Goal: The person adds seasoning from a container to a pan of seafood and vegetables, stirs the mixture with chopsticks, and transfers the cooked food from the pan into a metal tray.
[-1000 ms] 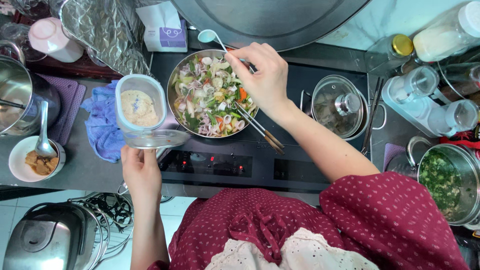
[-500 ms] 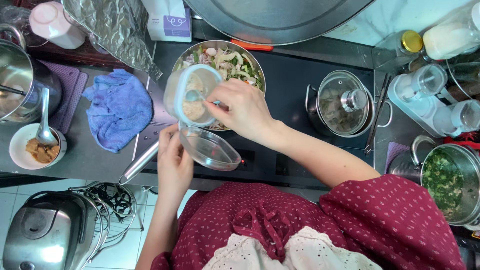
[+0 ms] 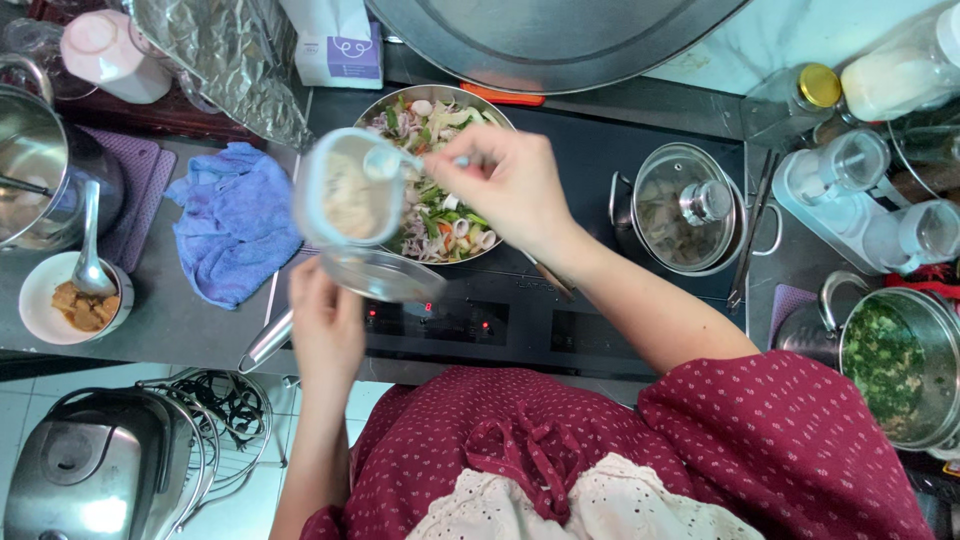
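My left hand [image 3: 325, 325] holds a small clear container [image 3: 348, 190] of pale powder, its hinged lid [image 3: 383, 275] hanging open below it. My right hand [image 3: 510, 185] grips a small spoon [image 3: 385, 160] whose bowl sits at the container's mouth. Both are raised over the left side of a steel pan [image 3: 480, 245] full of stir-fried vegetables and seafood on a black induction cooktop [image 3: 560, 325]. Chopsticks [image 3: 552, 280] lie on the pan's rim, partly hidden by my right wrist.
A blue cloth [image 3: 235, 220] lies left of the pan. Further left are a steel pot [image 3: 40, 175] and a small bowl with a spoon [image 3: 75, 295]. A lidded pot [image 3: 685, 205] stands to the right, jars [image 3: 870, 200] and a pot of greens [image 3: 895, 365] beyond it.
My left hand has carried the container from left of the pan to over it. My right hand has left the food and now works a spoon at the container's mouth.
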